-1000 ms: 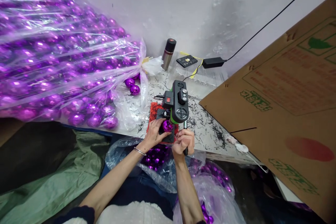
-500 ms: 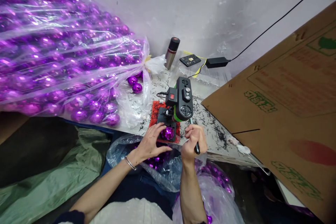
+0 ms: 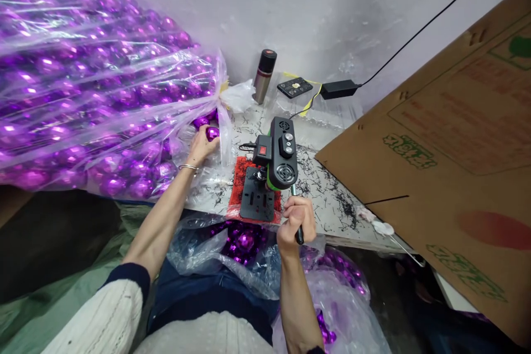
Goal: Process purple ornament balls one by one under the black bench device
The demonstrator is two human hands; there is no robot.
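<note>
My left hand (image 3: 202,145) is stretched far out and its grip is curled on one shiny purple ball (image 3: 212,133), which sits at the mouth of the big clear bag of balls (image 3: 95,94), just at my fingertips. A second loose ball (image 3: 201,121) lies right behind it, touching or nearly touching, so I think I should pinch only the one ball and lift it straight up, so the other does not roll off the surface (image 3: 327,204). The ball looks smooth and slippery, so I want my fingers spread round it, not just on top, and I should not squeeze hard, since it may be thin. My right hand (image 3: 292,220) is clenched on the black lever (image 3: 295,215) of the small black and green machine (image 3: 279,157), low and near me. I think I should keep that lever where it is until the ball sits in place. The black plate (image 3: 258,202) under the machine head, just left of my right grip, has nothing on it, and it lies on a red mat (image 3: 236,191). That looks like the spot for the ball, so I should carry it there with its neck the right way; I cannot tell from here which way the neck points. A loose bag of more purple balls (image 3: 243,240) rests below both hands.
</note>
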